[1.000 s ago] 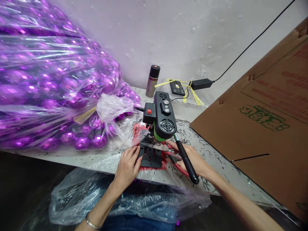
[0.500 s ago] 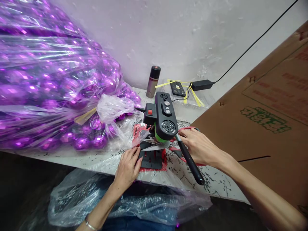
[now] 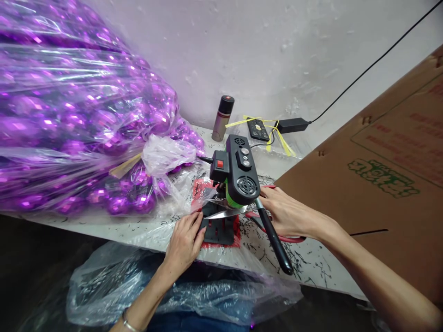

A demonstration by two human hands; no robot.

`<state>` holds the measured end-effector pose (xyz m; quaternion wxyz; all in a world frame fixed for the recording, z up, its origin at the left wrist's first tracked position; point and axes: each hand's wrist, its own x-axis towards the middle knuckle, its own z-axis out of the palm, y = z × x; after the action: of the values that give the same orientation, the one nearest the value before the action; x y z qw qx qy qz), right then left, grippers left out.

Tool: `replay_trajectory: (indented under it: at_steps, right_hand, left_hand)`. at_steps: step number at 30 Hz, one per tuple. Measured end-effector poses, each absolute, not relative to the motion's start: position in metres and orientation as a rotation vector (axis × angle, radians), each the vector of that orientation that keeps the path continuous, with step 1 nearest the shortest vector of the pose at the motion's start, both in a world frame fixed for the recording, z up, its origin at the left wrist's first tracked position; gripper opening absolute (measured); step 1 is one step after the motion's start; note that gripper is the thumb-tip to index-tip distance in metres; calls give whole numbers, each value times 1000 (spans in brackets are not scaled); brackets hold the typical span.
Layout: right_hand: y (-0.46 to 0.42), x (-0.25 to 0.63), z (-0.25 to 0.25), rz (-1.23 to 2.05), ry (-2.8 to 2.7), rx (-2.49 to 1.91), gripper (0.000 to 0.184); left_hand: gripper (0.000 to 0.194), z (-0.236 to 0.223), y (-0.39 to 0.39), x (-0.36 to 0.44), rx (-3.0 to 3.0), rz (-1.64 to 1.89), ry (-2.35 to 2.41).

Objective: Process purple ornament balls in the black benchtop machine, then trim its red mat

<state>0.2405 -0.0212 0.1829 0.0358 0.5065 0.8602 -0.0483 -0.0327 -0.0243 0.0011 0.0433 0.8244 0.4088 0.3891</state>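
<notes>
Red-handled scissors (image 3: 224, 214) are in my right hand (image 3: 287, 212), whose fingers wrap the handles. Their blades point left across a dark slotted plate (image 3: 218, 233), with the tips close to my left fingertips. My left hand (image 3: 185, 236) rests at the plate's left edge, fingers together and curled; whatever they pinch, if anything, is hidden. Over the plate stands a small black machine (image 3: 244, 170) with a red switch, round vents and a green band. Its black lever handle (image 3: 275, 244) slants down in front of my right hand and hides part of the scissors.
A large clear bag of shiny purple balls (image 3: 86, 120) fills the left. Behind the machine are a spray can (image 3: 223, 119), a dark phone-like slab (image 3: 258, 129), yellow ribbon and a power adapter (image 3: 293, 125). A cardboard box (image 3: 380, 203) borders the right. Black clippings litter the white table (image 3: 311, 263).
The view has shifted slightly, so the machine and table items appear a little further right. The scissors have turned a little in my right hand. My left hand stays at the plate's edge.
</notes>
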Motion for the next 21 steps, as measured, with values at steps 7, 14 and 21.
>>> replay_trajectory:
  at_steps: [7, 14, 21]
  right_hand:
    - [-36, 233, 173, -294, 2606, 1617, 34]
    - [-31, 236, 166, -158, 2679, 1627, 30]
    - [-32, 233, 168, -246, 2703, 1608, 29]
  left_hand:
    - [36, 0, -24, -32, 2504, 1200, 1236]
    - [36, 0, -24, -32, 2491, 1201, 1244]
    - [35, 0, -25, -32, 2483, 1194, 1238]
